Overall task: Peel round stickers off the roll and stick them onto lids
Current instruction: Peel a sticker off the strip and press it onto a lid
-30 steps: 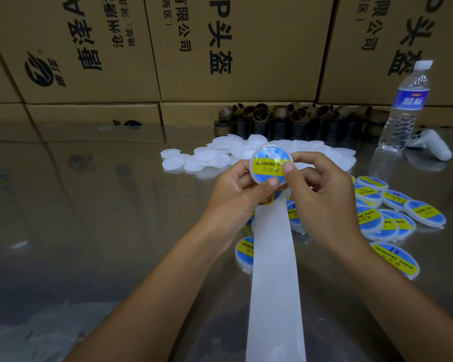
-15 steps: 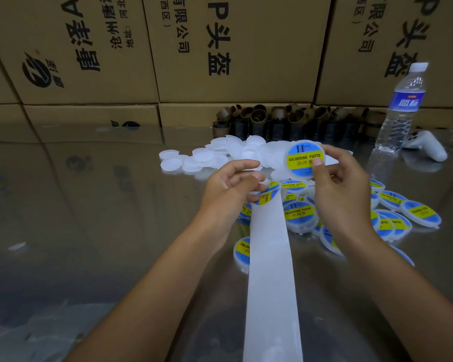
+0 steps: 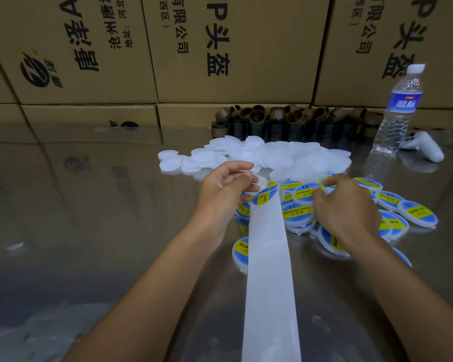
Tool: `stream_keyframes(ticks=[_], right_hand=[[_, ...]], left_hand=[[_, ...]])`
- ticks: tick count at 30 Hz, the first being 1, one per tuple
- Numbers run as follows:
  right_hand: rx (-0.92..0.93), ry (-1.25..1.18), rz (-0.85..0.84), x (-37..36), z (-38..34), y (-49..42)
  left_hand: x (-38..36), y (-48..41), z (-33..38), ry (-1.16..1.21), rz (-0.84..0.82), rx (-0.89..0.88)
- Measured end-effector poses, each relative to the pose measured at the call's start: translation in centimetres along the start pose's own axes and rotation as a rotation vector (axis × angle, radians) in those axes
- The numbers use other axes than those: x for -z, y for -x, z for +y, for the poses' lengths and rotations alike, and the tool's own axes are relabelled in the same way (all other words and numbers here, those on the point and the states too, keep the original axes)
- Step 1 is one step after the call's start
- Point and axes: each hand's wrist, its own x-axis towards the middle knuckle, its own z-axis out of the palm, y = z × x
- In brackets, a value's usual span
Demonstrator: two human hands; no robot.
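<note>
Pinching the backing strip's [image 3: 268, 257] top with the left hand [image 3: 220, 194], keeping the next sticker [image 3: 264, 197] handy to peel. Gripping a labelled lid [image 3: 306, 194] with the right hand [image 3: 348, 207] on the finished pile [image 3: 392, 199], probably sorting it from blank lids [image 3: 285, 158] behind.

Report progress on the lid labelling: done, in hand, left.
Done: a pile of labelled lids lies on the right. In hand: the right hand pinches one labelled lid at that pile; the left hand holds the backing strip, next sticker at its tip. Left: a heap of plain white lids behind.
</note>
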Motion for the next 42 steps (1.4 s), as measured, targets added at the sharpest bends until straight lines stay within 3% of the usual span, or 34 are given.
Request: stream_keyframes(ticks=[7, 17, 22, 26, 32, 37, 42], right_hand=[[0.104, 0.160, 0.029, 0.0, -0.1, 0.4], [0.189, 0.084, 0.149, 0.1, -0.6, 0.7], [0.200, 0.009, 0.156, 0.2, -0.6, 0.8], [0.136, -0.227, 0.157, 0.0, -0.8, 0.6], [-0.050, -0.776, 0.164, -0.1, -1.4, 0.1], [-0.053, -0.875, 0.245, 0.2, -1.4, 0.0], [-0.029, -0.892, 0.248, 0.5, -1.4, 0.0]], left_hand=[[0.1, -0.1, 0.0, -0.018, 0.036, 0.004], [0.2, -0.1, -0.1, -0.072, 0.044, -0.020], [-0.5, -0.5, 0.1, -0.192, 0.031, -0.091], [-1.5, -1.9, 0.9, -0.280, 0.000, -0.150], [-4.0, -6.5, 0.8, -0.581, -0.111, -0.092], [-6.4, -10.0, -0.5, -0.980, -0.339, 0.031], [-8.1, -12.1, -2.2, -1.325, -0.444, 0.108]])
